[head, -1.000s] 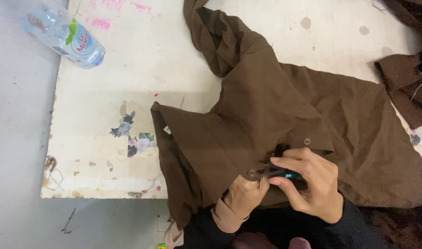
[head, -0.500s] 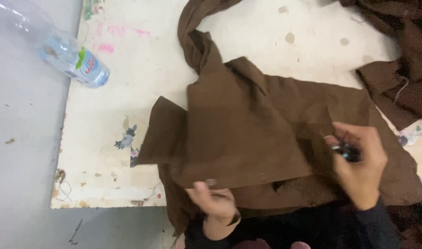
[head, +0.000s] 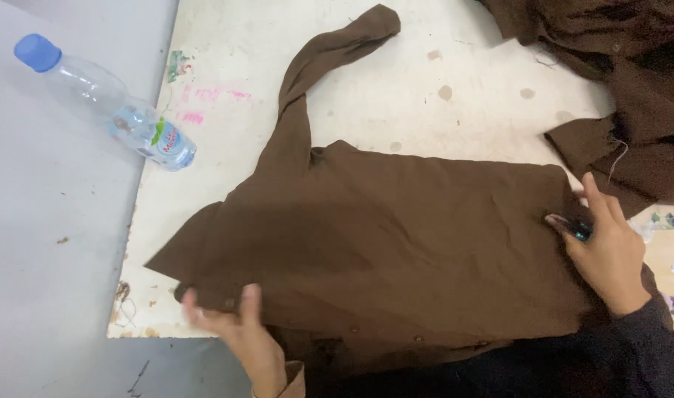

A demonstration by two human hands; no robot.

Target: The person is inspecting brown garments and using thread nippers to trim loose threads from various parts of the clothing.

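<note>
Stained white table w/ brown shirt, bottle at edge.

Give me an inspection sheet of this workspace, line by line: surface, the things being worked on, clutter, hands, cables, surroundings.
Surface: white worktable, stained, with pink marks and brown spots.
Job's things: brown shirt spread flat, one sleeve stretched toward the far edge.
Clutter: clear plastic bottle with blue cap lying at the table's left edge; more brown fabric piled at the right.
Hands: left hand on the shirt's near left edge; right hand on its right edge, holding a small dark tool, kind unclear.
Cables: nothing seen.
Surroundings: grey floor left of the table.
</note>
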